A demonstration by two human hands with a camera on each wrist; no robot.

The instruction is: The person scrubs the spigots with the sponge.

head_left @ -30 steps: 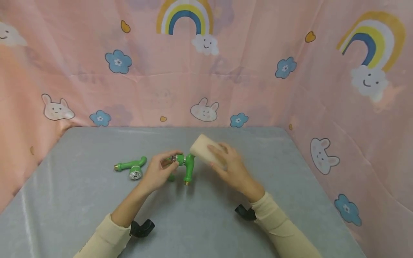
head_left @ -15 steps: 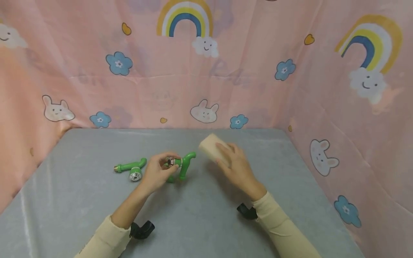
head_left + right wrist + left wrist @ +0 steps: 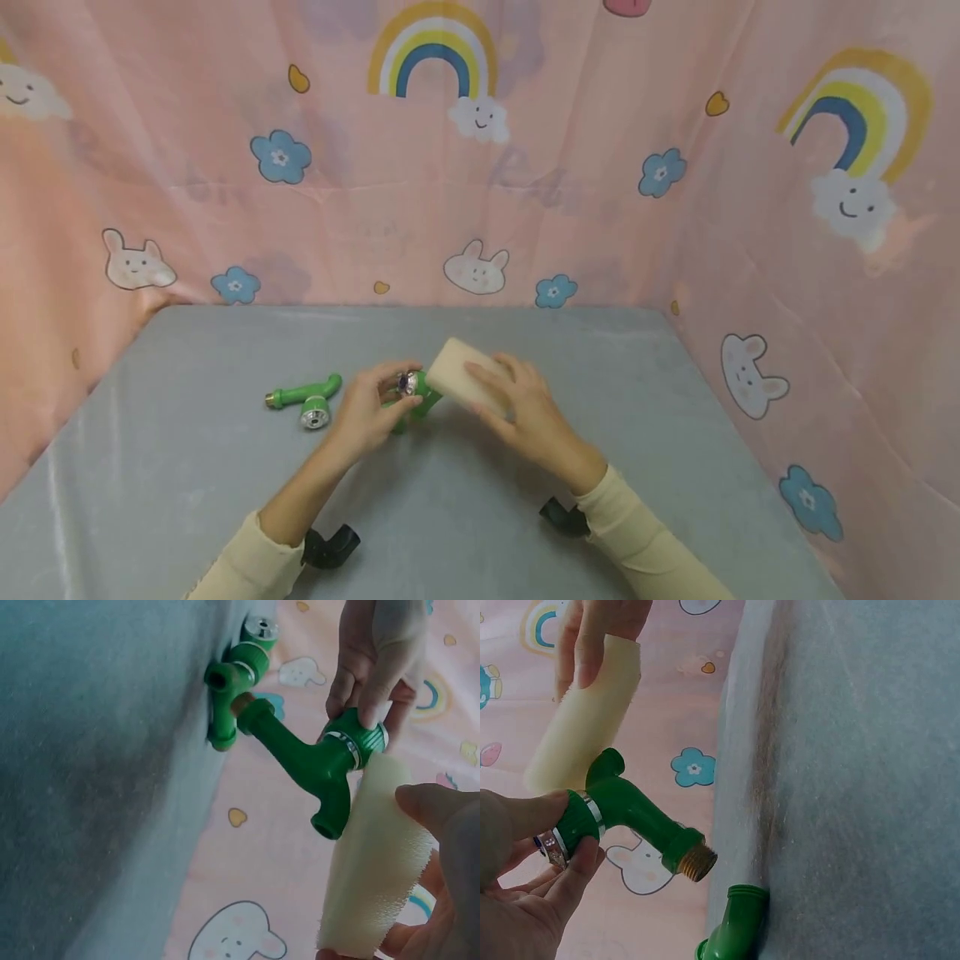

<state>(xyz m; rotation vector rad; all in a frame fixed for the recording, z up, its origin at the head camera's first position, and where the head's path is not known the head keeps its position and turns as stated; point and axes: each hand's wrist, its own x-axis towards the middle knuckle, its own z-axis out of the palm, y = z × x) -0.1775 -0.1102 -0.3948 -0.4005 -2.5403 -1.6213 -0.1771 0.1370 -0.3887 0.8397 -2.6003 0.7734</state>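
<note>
My left hand [image 3: 371, 404] pinches a green faucet [image 3: 630, 802] by its ribbed, silver-banded knob, between thumb and fingers. The faucet is held up off the table, its brass threaded end and curved spout showing in both wrist views. In my right hand [image 3: 536, 412] is a cream sponge block [image 3: 465, 375], gripped along its sides. The sponge lies against the faucet near the knob and spout in the right wrist view [image 3: 375, 855]. In the head view the sponge hides part of the faucet.
On the grey table [image 3: 187, 500] another green faucet [image 3: 303, 394] lies left of my left hand. A further green faucet piece [image 3: 739, 922] rests on the table below the held one. Pink printed cloth [image 3: 585, 225] hangs behind and at the sides.
The sponge moved right, away from the faucet, then came back left and lower onto it. The left hand turned the faucet, staying nearly in place.
</note>
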